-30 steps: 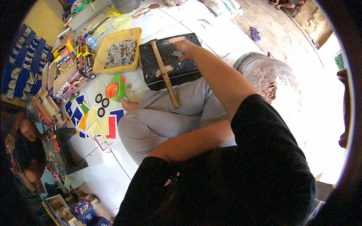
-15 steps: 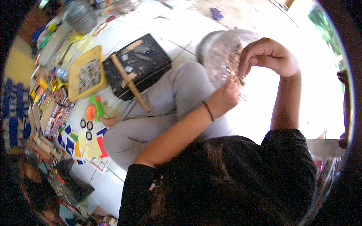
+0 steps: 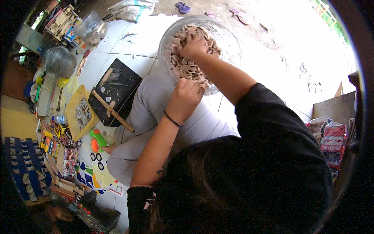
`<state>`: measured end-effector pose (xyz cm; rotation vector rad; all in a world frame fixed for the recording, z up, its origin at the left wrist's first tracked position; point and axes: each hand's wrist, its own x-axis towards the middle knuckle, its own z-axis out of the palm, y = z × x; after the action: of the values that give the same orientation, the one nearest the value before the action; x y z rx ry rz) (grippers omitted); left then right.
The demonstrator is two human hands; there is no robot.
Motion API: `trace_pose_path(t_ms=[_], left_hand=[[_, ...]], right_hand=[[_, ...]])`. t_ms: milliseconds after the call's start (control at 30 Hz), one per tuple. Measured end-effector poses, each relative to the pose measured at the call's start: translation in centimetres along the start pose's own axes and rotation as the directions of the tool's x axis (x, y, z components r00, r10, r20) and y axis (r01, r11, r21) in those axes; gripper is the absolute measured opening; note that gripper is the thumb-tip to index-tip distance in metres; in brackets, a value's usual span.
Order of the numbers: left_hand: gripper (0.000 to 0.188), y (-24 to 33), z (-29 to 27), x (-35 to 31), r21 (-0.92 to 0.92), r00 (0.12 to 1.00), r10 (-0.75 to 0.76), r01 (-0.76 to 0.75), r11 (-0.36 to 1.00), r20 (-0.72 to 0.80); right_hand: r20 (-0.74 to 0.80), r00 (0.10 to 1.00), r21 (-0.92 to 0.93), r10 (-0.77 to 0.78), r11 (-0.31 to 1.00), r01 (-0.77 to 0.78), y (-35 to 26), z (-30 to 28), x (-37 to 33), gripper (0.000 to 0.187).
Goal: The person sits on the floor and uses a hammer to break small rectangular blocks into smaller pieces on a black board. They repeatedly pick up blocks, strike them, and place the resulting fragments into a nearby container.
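A round clear plastic tub (image 3: 230, 43) full of small wooden blocks (image 3: 189, 69) stands on the floor past my knee. My right hand (image 3: 194, 47) reaches down into the tub, its fingers bent among the blocks and partly hidden by them. Nearer to me, at the tub's front rim, my left hand (image 3: 184, 100) is closed in a pinch. A small wooden block (image 3: 202, 89) shows at its fingertips. A dark band circles the left wrist.
Left of my legs a hammer (image 3: 113, 111) lies across a black box (image 3: 130, 78). Beyond it are a yellow tray (image 3: 90, 121) of small pieces, an orange-and-green tape dispenser (image 3: 97, 136), black rings (image 3: 98, 157) and coloured sheets (image 3: 91, 179). Sandals (image 3: 182, 7) lie at the far side.
My right hand has left the left hand and gone down into the tub's blocks. My left hand stays pinched near the rim. The view has shifted, showing more of the tub.
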<state>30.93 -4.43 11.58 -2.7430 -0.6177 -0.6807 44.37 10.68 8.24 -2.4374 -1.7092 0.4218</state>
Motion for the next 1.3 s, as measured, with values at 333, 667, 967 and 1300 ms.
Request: trace_pose_path(t_ms=[333, 667, 967, 1300], left_hand=[[0.017, 0.3, -0.1, 0.6, 0.085, 0.997, -0.083, 0.082, 0.993, 0.006], [0.011, -0.7, 0.1, 0.6, -0.058, 0.997, -0.028, 0.024, 0.998, -0.07], [0.008, -0.6, 0.2, 0.8, 0.014, 0.995, -0.067, 0.068, 0.998, -0.078], [0.007, 0.0, 0.1, 0.5, 0.041, 0.995, -0.098, 0.099, 0.994, -0.011]], right_hand=[[0.518, 0.649, 0.432, -0.557, 0.825, 0.364, 2.2, -5.6, -2.5, 0.041], [0.072, 0.997, -0.021, 0.037, 0.999, -0.036, -2.2, 0.3, 1.7, 0.075], [0.329, 0.618, -0.085, -0.714, 0.63, 0.772, -2.5, -2.0, -6.2, 0.058], [0.301, 0.886, -0.479, -0.352, 0.748, 0.46, 1.8, -4.3, 5.1, 0.029]])
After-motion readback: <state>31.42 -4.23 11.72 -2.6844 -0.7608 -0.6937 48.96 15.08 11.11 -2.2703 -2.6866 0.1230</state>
